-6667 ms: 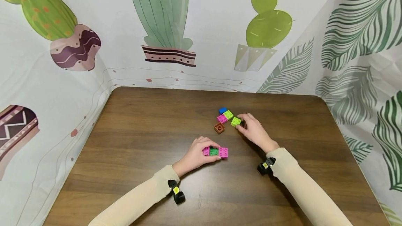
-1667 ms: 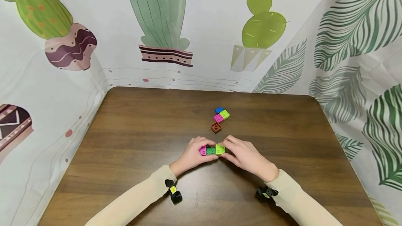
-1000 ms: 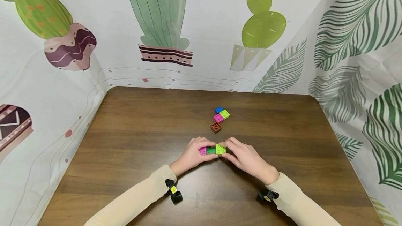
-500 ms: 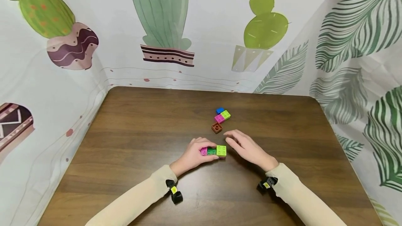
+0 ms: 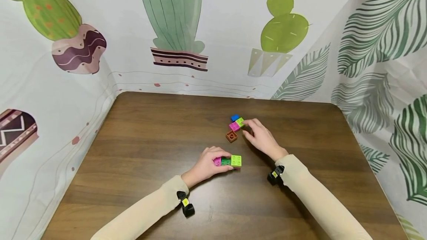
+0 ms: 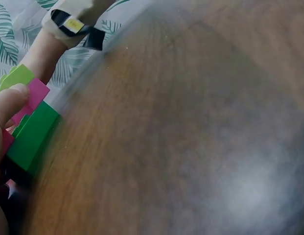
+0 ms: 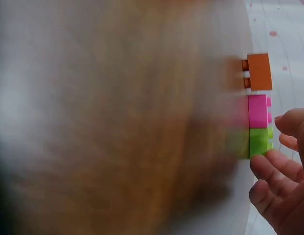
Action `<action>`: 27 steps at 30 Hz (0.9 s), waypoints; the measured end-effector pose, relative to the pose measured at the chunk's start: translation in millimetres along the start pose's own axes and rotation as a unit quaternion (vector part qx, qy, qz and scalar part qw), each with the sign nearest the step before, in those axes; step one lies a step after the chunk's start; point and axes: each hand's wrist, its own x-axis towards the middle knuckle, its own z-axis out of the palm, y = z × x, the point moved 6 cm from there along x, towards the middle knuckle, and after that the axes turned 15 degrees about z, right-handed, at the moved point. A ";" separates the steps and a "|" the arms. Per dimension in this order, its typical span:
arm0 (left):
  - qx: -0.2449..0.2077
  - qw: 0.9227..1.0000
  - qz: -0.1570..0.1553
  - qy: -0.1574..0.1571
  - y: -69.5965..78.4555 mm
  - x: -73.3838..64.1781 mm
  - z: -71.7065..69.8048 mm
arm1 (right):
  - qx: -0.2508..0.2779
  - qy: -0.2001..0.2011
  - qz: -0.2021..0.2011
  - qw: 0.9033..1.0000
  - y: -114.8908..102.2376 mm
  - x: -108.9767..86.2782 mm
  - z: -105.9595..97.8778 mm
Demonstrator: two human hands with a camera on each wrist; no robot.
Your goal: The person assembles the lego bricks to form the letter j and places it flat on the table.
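My left hand [image 5: 209,162] grips a small stack of toy building bricks above the table. The stack has a dark green brick [image 6: 33,138] below, pink bricks [image 5: 217,161] on it, and a lime brick [image 5: 236,160] on top of the right-hand pink one. At the back, my right hand [image 5: 263,139] reaches to another lime brick [image 5: 240,122]. In the right wrist view its fingertips [image 7: 259,161] are at that lime brick's end, while the thumb stands apart. Beside this brick lies a pink brick [image 7: 258,111].
A brown brick [image 5: 231,136] lies upside down, hollow side up, in front of the loose pink one. Behind them is a blue brick [image 5: 235,117]. The wooden table [image 5: 150,132] meets a patterned cloth [image 5: 227,25] at its far edge.
My right hand brought a lime brick from the back onto the pink brick of the left hand's stack, pressed there, let go, and moved back to the loose bricks. The left hand stayed.
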 end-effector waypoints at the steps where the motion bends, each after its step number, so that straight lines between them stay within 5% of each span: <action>1: 0.000 1.000 0.003 0.002 0.8 0.2 -0.4 | -0.009 -0.001 -0.002 1.000 0.2 3.0 0.4; 16: 0.006 1.000 0.018 0.009 5.2 0.1 -1.5 | -0.074 -0.013 -0.059 0.995 -0.7 22.2 2.6; 27: 0.005 1.000 0.005 0.001 3.8 -0.1 -1.1 | -0.087 -0.016 -0.038 0.995 1.0 14.1 -5.2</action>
